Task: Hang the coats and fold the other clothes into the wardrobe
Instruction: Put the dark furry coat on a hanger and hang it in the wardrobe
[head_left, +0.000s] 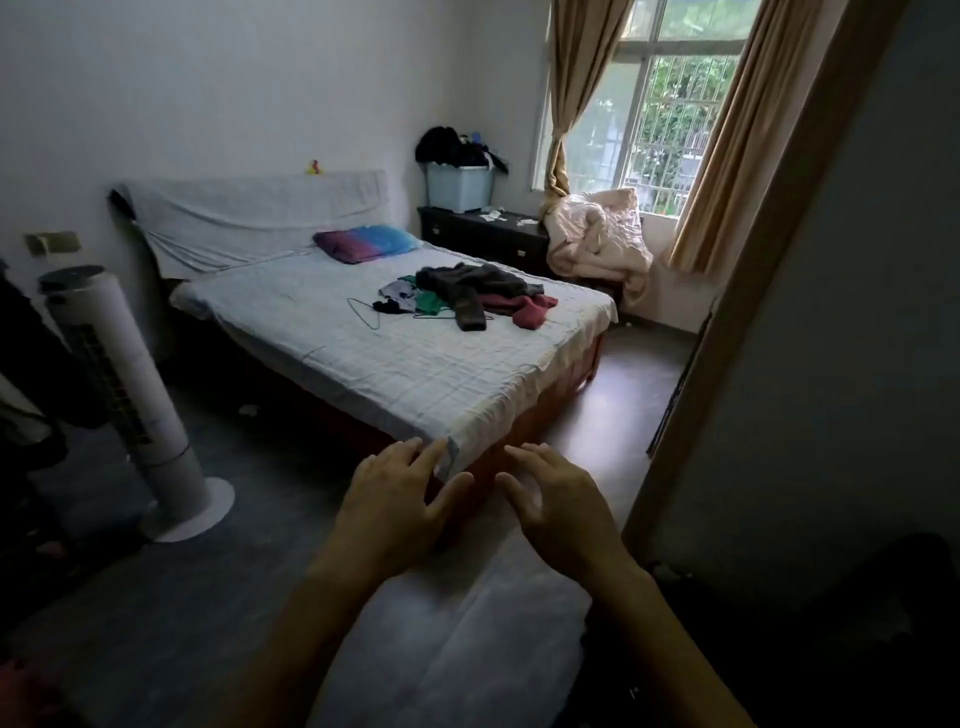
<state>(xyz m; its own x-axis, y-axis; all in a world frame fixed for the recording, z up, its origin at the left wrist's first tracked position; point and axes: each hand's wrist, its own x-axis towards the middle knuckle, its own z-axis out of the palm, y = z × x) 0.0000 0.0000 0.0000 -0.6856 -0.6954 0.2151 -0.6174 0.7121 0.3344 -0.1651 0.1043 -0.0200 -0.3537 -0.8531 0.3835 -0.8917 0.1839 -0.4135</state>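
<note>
Left hand (396, 499) and right hand (556, 506) held apart, fingers spread, nothing gripped, lower centre. Clothes pile (470, 296) seen on bed (363, 358), above hands at frame centre; right hand judged slightly nearer.

White plaster walls (234, 78) enclose a dim bedroom with a dark grey floor (156, 597). A white-sheeted wooden bed (415, 374) fills the middle; a tall white tower fan (119, 364) stands left. Far right, daylight enters a barred window (675, 130) between tan curtains (727, 171), near a dark wooden dresser (483, 239).

Both hands, left (395, 501) and right (558, 506), outstretched, fingers loosely spread.
</note>
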